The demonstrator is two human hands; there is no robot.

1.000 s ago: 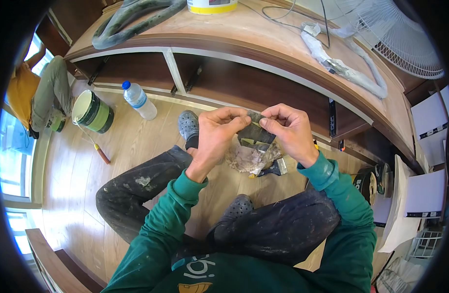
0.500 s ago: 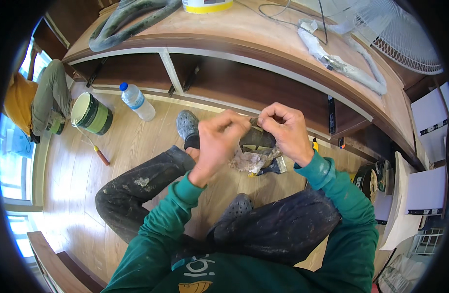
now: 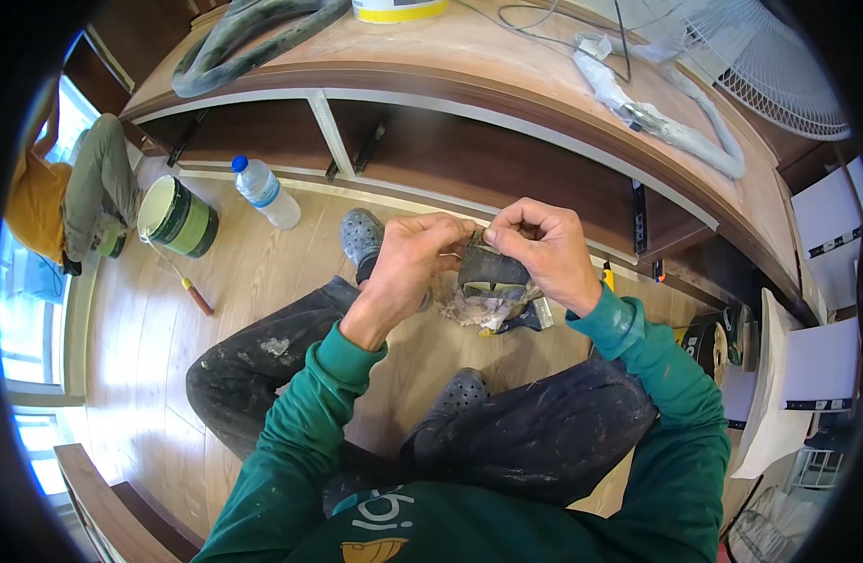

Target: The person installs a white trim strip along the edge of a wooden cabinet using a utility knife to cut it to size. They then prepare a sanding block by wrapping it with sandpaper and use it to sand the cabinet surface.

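Observation:
My left hand (image 3: 405, 255) and my right hand (image 3: 541, 246) meet in front of the cabinet, fingertips almost touching. Both are closed in a pinch at the upper edge of a dark grey, flat piece (image 3: 492, 266) with pale patches low down; its exact kind is unclear. Beneath it lies a crumpled whitish, fluffy bundle (image 3: 474, 308) on the floor. Beside the bundle is a flat-bladed tool (image 3: 528, 317) with a dark and yellow handle. Fingers partly hide the gripped edge.
A long wooden cabinet (image 3: 507, 159) with open bays spans ahead, carrying a grey hose (image 3: 234, 52) and a fan (image 3: 779, 75). Left stand a water bottle (image 3: 266, 193), a green bucket (image 3: 177, 218) and a seated person (image 3: 61, 197). A red-handled tool (image 3: 197, 296) lies nearby.
My left hand, blurred before, now looks steady, lower and slightly left. More of the dark piece's upper part shows between the hands. My right hand has barely moved.

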